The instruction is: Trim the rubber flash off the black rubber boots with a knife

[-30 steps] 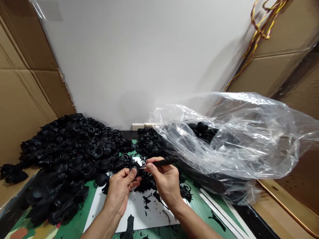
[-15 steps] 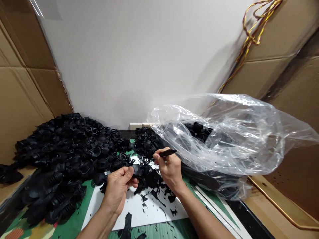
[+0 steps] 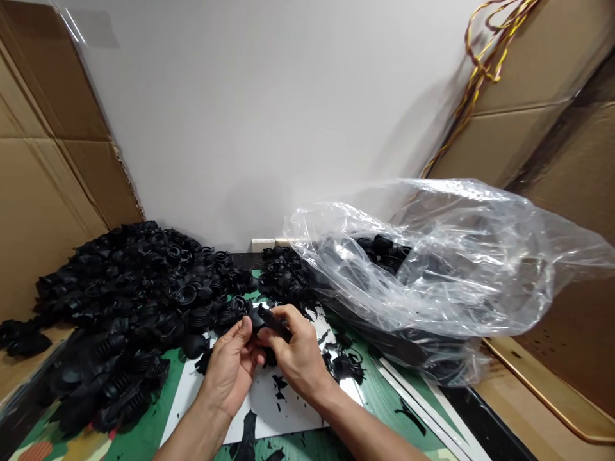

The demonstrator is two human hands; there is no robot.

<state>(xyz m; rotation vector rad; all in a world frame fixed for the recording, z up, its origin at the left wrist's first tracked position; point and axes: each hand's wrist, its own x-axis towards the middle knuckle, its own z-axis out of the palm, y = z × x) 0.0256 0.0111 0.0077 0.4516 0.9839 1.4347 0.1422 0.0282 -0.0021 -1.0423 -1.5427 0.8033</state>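
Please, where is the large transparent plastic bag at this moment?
In the head view, the large transparent plastic bag sits on the right, beyond the bare right hand, with a small heap of black pieces beside its left end.

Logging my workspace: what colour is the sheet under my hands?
The sheet is white, clearest in the head view.

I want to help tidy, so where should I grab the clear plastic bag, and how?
Probably pinch the bag by its loose right end, coming from the right: it narrows and sticks out there, away from the working right hand.
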